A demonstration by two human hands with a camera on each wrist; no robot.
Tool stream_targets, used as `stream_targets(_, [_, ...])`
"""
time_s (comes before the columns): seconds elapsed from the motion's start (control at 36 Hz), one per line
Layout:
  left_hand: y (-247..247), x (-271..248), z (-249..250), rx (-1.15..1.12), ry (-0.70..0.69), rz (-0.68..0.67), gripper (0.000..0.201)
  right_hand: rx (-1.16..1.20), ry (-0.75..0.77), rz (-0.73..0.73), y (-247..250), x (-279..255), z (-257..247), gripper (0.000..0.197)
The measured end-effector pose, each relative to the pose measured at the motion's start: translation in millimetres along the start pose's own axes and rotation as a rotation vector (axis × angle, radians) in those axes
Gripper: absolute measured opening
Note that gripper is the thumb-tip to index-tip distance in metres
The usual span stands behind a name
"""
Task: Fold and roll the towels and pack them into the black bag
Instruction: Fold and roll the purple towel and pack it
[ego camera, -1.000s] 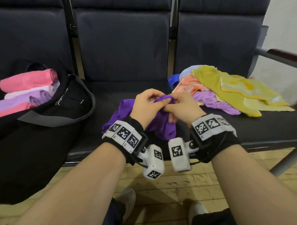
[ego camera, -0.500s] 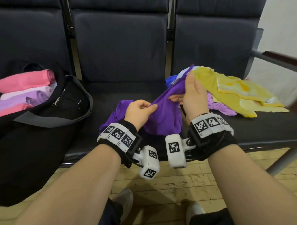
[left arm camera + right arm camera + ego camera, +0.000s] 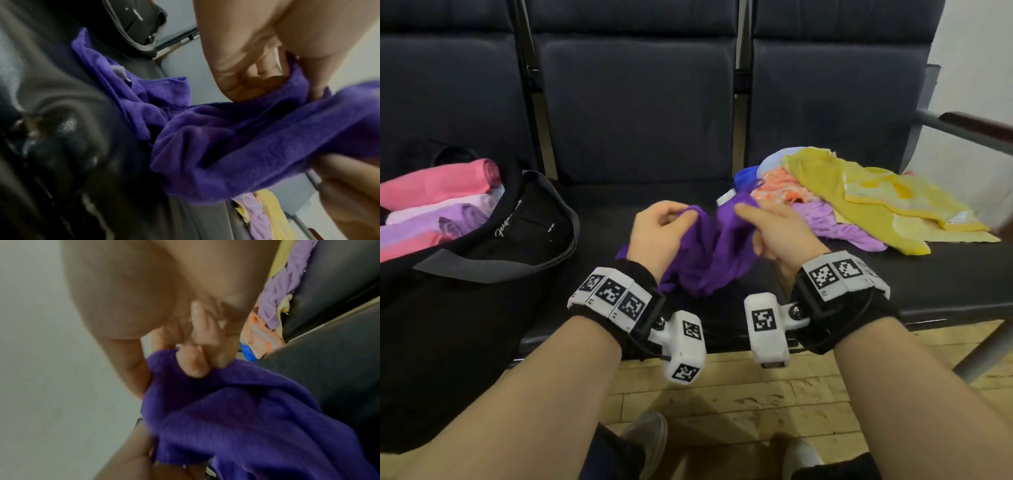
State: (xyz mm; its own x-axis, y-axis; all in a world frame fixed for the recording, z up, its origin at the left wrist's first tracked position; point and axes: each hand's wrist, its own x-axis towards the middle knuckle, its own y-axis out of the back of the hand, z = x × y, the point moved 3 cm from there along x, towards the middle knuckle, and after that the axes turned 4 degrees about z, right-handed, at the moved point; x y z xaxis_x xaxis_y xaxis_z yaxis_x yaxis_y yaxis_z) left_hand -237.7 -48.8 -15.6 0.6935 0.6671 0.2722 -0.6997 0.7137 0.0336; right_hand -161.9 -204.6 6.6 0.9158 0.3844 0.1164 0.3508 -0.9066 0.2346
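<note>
Towel: purple towel (image 3: pixel 705 253) bunched above the middle seat (image 3: pixel 599 219), between both hands — no edge squared yet.
Left hand (image 3: pixel 657 236): fingers curled, pinching the top edge.
Right hand (image 3: pixel 774 236): thumb and fingers pinching the edge beside it.
Risk: pinches sit close together, so spreading may leave a skewed fold and a lopsided roll.
Pile (image 3: pixel 859 198): loose towels just right — a hanging corner could snag them.
Bag (image 3: pixel 482 260): left seat, rolls inside; room looks limited.

black bag (image 3: pixel 482 246): cut off at left edge | hands' fingertips: buried in purple towel (image 3: pixel 709 253) | wrist views: blurred
</note>
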Motion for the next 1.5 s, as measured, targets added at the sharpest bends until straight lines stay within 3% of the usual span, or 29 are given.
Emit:
stream_targets(0.08, [-13, -13, 11, -0.04, -0.039, -0.165, 0.017, 0.035, -0.038, -0.31, -16, -16, -6, 0.012])
stream_targets(0.14, [-15, -16, 12, -0.061, -0.056, -0.202, 0.016, 0.006, -0.04, -0.408, -22, -20, -6, 0.013])
stream_targets(0.31, [-4, -7, 6, 0.038, -0.133, -0.082, 0.011, 0.008, -0.072, -0.3, -14, -12, -6, 0.013])
stream_targets(0.39, [-6, -8, 3, 0.053, -0.112, -0.12, 0.008, 0.033, -0.036, -0.181, -8, -7, -5, 0.019])
stream_targets(0.5, [-8, -8, -3, 0.017, -0.028, -0.137, 0.014, 0.173, -0.101, -0.04, 3, -1, -5, 0.019])
stream_targets(0.61, [-13, -17, 1, -0.115, 0.073, -0.268, 0.013, 0.221, -0.14, -0.044, 4, -4, -6, 0.014])
stream_targets(0.67, [-16, -20, 3, -0.135, 0.042, -0.309, 0.012, 0.212, -0.143, -0.09, 0, -6, -6, 0.015])
stream_targets(0.75, [-11, -11, 0, -0.1, -0.05, -0.117, 0.012, 0.242, -0.155, -0.067, -1, -4, -6, 0.011])
stream_targets(0.78, [-6, -5, -1, -0.1, -0.058, -0.021, 0.017, 0.297, -0.152, 0.017, 4, -1, -5, 0.009])
stream_targets(0.83, [11, 7, -4, -0.112, -0.054, 0.176, 0.022, 0.406, -0.094, 0.328, 27, 8, 1, 0.007])
stream_targets(0.89, [29, 15, -12, -0.149, -0.014, 0.324, 0.021, 0.324, -0.023, 0.619, 54, 12, 11, 0.01])
stream_targets(0.94, [39, 21, -23, -0.16, 0.029, 0.355, 0.017, 0.259, 0.024, 0.705, 65, 17, 21, 0.011])
stream_targets(1.14, [33, 16, -22, -0.109, 0.069, 0.351, 0.026, 0.275, 0.041, 0.642, 45, 18, 27, 0.028])
stream_targets(1.22, [39, 18, -21, -0.131, 0.065, 0.408, 0.025, 0.19, 0.036, 0.719, 51, 13, 27, 0.031])
stream_targets(1.33, [48, 23, -17, -0.146, 0.047, 0.464, 0.014, 0.208, 0.032, 0.756, 59, 12, 24, 0.004])
stream_targets(1.42, [48, 24, -19, -0.127, 0.11, 0.451, 0.015, 0.147, -0.06, 0.72, 60, 14, 29, 0.019])
stream_targets(1.5, [51, 24, -27, -0.034, 0.211, 0.466, 0.018, 0.038, -0.19, 0.654, 60, 13, 34, 0.014])
